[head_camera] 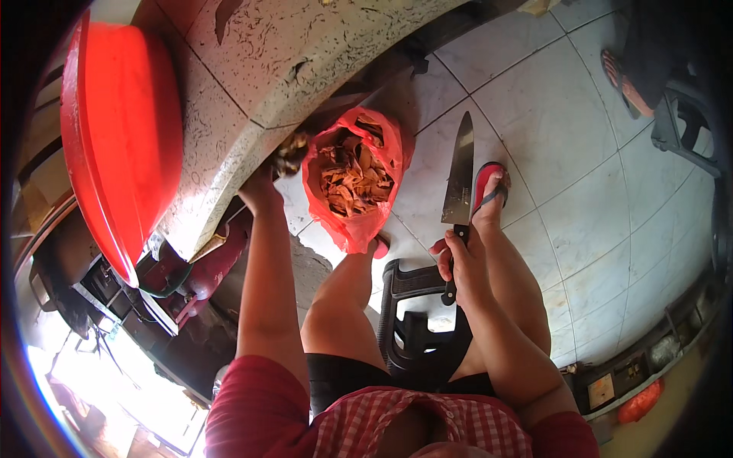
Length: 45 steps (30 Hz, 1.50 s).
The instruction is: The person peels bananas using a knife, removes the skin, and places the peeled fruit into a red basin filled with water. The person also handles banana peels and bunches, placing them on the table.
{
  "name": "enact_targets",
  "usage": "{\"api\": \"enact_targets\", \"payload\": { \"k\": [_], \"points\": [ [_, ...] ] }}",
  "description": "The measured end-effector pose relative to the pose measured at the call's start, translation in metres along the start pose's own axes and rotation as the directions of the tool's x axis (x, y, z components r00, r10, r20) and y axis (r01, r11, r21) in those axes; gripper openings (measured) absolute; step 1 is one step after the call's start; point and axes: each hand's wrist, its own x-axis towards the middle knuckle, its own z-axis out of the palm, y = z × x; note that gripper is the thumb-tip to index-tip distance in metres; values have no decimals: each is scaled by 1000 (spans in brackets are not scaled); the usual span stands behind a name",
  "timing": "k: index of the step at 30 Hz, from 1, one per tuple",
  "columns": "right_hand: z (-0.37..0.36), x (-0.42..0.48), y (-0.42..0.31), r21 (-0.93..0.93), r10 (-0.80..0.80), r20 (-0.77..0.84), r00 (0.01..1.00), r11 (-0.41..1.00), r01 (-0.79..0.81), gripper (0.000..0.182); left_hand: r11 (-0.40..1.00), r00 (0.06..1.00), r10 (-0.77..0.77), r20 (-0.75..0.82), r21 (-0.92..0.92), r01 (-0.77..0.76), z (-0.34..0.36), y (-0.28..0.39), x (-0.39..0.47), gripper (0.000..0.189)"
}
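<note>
My right hand [469, 263] grips the black handle of a kitchen knife [460, 177]. The blade points away from me, over the tiled floor. My left hand [260, 186] reaches to the edge of the stone counter, its fingers lost in shadow. Close by those fingers is a blurred, brown and yellowish thing [291, 153]; whether the hand holds it cannot be made out. Between the counter and my feet stands an open red plastic bag [343, 232], filled with brown peelings [358, 180].
A large red plastic basin [126, 126] rests on the speckled counter [275, 63]. Between my legs is a black plastic stool [418, 280]. Another person's sandaled foot [627, 86] is at the upper right, beside a grey plastic stool [684, 123]. A shelf [635, 378] runs along the lower right.
</note>
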Motion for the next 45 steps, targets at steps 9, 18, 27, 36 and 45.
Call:
{"api": "enact_targets", "payload": {
  "k": [9, 18, 27, 36, 45],
  "points": [
    [-7, 11, -7, -111, -146, -157, 977, 985, 130, 22, 774, 825, -387, 412, -342, 533, -55, 79, -133, 32],
    [-41, -62, -40, -230, -382, -260, 887, 917, 327, 41, 714, 631, -362, 686, -230, 661, 2, 235, -183, 35],
    [-13, -147, -126, -163, -489, -279, 826, 872, 461, 42, 607, 630, -64, 774, -471, 641, 137, 299, -108, 42],
    [23, -137, -165, -301, -737, 55, 674, 631, 715, 36, 613, 728, -116, 675, -528, 587, 181, 271, -37, 48],
    [49, -129, -178, -260, -691, 96, 716, 677, 688, 31, 806, 954, -257, 154, -510, 300, 163, 277, -90, 43]
  ]
}}
